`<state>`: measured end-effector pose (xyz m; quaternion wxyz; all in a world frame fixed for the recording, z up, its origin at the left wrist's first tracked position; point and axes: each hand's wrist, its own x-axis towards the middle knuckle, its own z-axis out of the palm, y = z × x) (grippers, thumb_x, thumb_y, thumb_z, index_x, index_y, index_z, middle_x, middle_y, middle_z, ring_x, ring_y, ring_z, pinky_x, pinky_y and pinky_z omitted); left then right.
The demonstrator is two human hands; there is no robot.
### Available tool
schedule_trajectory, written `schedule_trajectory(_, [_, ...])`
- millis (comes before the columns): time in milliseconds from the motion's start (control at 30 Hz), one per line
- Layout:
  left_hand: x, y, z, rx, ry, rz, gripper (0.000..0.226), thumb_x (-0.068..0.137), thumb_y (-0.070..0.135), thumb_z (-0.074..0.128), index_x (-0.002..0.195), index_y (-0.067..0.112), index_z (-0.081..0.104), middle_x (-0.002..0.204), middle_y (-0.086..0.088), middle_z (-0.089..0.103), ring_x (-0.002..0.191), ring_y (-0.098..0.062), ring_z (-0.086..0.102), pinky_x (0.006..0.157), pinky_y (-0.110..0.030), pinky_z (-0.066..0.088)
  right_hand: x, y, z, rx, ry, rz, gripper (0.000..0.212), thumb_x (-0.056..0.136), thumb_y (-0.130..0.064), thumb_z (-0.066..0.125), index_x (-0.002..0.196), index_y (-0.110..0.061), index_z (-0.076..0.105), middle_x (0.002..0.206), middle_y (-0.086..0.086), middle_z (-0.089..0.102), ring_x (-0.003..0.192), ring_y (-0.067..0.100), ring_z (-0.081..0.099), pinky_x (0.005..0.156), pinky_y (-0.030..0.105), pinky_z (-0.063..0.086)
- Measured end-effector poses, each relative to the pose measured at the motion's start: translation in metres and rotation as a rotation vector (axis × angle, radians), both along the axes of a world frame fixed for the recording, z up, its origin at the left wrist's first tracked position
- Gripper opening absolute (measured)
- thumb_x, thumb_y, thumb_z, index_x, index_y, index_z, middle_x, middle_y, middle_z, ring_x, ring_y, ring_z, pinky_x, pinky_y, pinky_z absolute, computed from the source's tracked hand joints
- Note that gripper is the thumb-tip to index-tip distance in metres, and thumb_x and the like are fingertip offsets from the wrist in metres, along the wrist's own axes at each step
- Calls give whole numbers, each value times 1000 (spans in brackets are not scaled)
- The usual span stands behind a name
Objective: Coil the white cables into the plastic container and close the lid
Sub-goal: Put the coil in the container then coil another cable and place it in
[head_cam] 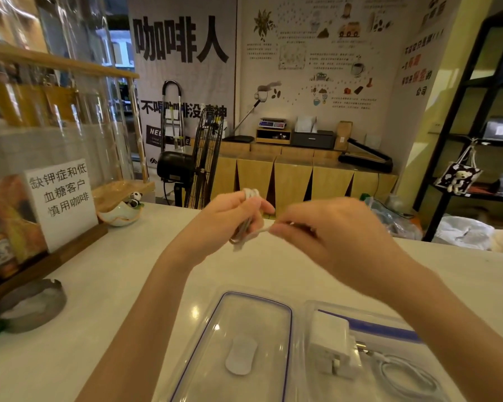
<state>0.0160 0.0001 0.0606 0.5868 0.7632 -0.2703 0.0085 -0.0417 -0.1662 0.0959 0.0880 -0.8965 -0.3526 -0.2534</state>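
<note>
My left hand (230, 216) grips a bundle of coiled white cable (249, 195) above the white counter. My right hand (325, 227) pinches the loose end of that cable (259, 231) just right of the bundle. Both hands are blurred. Below them, at the counter's front edge, the clear lid with a blue seal (244, 343) lies flat. Right of it stands the open plastic container (389, 323), holding white chargers (331, 346) and another coiled white cable (407, 378). My right forearm hides part of the container.
A metal ashtray (29, 306) sits at the counter's left. Behind it stand a printed sign in a wooden holder (61, 198) and a small panda bowl (122, 213). Beyond the counter are a black fan (195, 166), wooden cabinets and a black shelf (476, 111).
</note>
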Motion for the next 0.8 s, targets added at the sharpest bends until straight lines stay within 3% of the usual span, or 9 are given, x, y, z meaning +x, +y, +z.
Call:
schedule_trajectory(67, [-8, -3, 5, 90, 67, -119, 39, 90, 39, 32, 74, 18, 60, 47, 9, 52, 46, -9, 44, 52, -21, 39, 10, -9, 3, 36, -135, 68, 43, 85, -43, 37, 81, -14, 68, 67, -3, 66, 56, 6, 55, 52, 19, 47])
schedule_trajectory(133, [-14, -5, 9, 124, 147, -262, 54, 89, 50, 26, 72, 14, 62, 43, 8, 48, 41, -10, 41, 49, -20, 40, 17, -14, -2, 130, -166, 110, 30, 84, -37, 44, 80, -15, 64, 66, -7, 61, 58, -2, 47, 52, 9, 38])
schedule_trajectory(233, [-22, -8, 13, -13, 269, -488, 58, 85, 52, 25, 63, 9, 57, 35, 12, 35, 30, -6, 30, 36, -16, 30, 19, -13, -14, 403, 40, 169, 19, 84, -39, 44, 89, -23, 52, 63, -17, 51, 59, 0, 50, 49, 8, 38])
schedule_trajectory(300, [-25, -12, 15, -122, 312, -519, 53, 86, 48, 30, 58, 9, 53, 32, 14, 32, 27, -5, 29, 33, -16, 25, 17, -11, -23, 456, 104, 192, 29, 88, -39, 36, 91, -19, 56, 65, -16, 53, 62, 2, 53, 53, 9, 40])
schedule_trajectory(367, [-27, -17, 15, -187, 339, -467, 51, 88, 44, 35, 54, 9, 49, 30, 13, 32, 27, -5, 32, 35, -15, 30, 14, -9, -29, 500, 169, 222, 37, 89, -40, 29, 89, -18, 58, 67, -11, 57, 63, 6, 53, 55, 12, 40])
schedule_trajectory(433, [-30, -22, 17, -202, 341, -387, 50, 88, 44, 38, 52, 11, 45, 30, 12, 35, 29, -5, 35, 38, -15, 34, 13, -8, -32, 527, 216, 221, 31, 91, -41, 31, 83, -23, 55, 63, -14, 52, 60, 3, 50, 54, 11, 38])
schedule_trajectory(600, [-36, -35, 16, -263, 242, -121, 39, 76, 45, 49, 51, 15, 47, 34, 7, 32, 35, -10, 38, 43, -18, 38, 19, -8, -38, 442, 10, 58, 31, 89, -45, 24, 76, -25, 44, 53, -15, 40, 48, 10, 43, 48, 19, 37])
schedule_trajectory(733, [-36, -44, 12, -301, 89, -25, 29, 76, 38, 50, 72, 12, 60, 46, 5, 47, 49, -10, 51, 52, -19, 47, 25, -12, -35, 509, -3, -8, 43, 94, -45, 26, 84, -15, 56, 58, -17, 44, 51, 6, 48, 51, 20, 41])
schedule_trajectory(800, [-36, -46, 11, -207, 21, 34, 22, 77, 32, 56, 89, 15, 63, 62, 5, 60, 60, -7, 59, 59, -16, 51, 26, -15, -30, 536, 22, -67, 45, 89, -43, 22, 84, -15, 56, 60, -14, 46, 55, 6, 51, 53, 19, 41])
